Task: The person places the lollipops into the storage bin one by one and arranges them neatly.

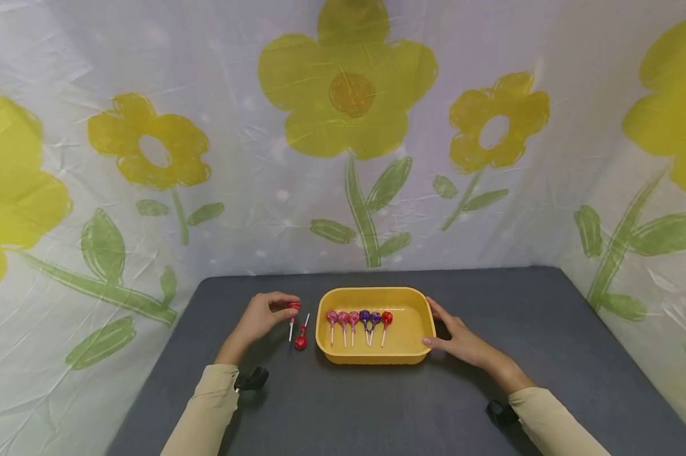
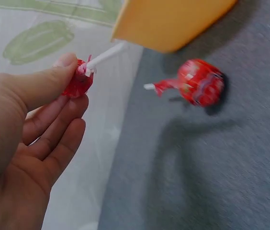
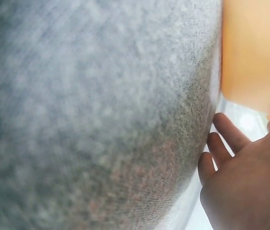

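My left hand pinches a red-wrapped lollipop by its head between thumb and fingers, its white stick pointing away from the palm. Beside it on the table, a second red lollipop lies with its head toward me. A yellow tray stands just to the right, holding a row of lollipops: three pink, two purple and one red. At the tray's right end, my right hand holds the rim, thumb over the near part and fingers by the far corner.
The dark grey table reaches back to a pale curtain printed with yellow flowers. A black band is on the left wrist, another on the right.
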Available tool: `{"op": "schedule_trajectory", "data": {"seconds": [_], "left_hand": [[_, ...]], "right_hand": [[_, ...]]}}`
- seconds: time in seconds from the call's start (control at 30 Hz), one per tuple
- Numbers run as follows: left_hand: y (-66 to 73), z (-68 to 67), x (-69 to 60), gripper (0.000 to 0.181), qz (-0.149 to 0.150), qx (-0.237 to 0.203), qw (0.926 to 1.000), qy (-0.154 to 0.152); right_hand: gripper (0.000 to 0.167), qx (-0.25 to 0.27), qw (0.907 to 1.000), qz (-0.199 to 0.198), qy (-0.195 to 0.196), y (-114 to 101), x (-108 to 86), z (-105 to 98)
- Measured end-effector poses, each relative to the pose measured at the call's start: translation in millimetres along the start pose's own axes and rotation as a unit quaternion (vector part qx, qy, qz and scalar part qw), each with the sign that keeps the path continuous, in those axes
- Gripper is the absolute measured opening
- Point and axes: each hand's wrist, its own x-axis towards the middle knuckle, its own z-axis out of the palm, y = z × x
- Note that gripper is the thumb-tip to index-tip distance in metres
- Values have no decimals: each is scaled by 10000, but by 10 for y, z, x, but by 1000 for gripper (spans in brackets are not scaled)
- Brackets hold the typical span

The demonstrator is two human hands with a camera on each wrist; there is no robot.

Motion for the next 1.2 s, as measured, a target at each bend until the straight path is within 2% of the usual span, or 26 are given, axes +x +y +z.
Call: {"op": "schedule_trajectory", "data": {"seconds": [0.27, 0.47, 0.67, 0.83, 0.97, 1.07, 1.2], "left_hand": [[230, -47, 203, 29, -116, -316, 9990, -290], [443, -114, 403, 32, 136, -684, 9962, -521], [577, -112, 615, 31, 265, -702, 9947, -702], [654, -10, 821, 30, 296, -728, 9925, -938], [735, 95, 993, 29, 319, -1002, 9875, -1176], [786, 192, 1099, 29, 318, -1335, 9799, -1447], [860, 372, 1208, 30, 290, -1764, 9662, -1855]], "right_hand": [[94, 14, 10000, -11, -9, 0, -6, 0], [94, 32, 10000, 0, -3, 1, -9, 8], [95, 75, 10000, -54, 26, 0, -1, 5], [94, 44, 10000, -26, -8, 2, -9, 3], [94, 24, 10000, -43, 29, 1, -4, 1], [94, 13, 10000, -71, 26, -9, -1, -2], [92, 70, 10000, 15, 1, -37, -16, -11]]}}
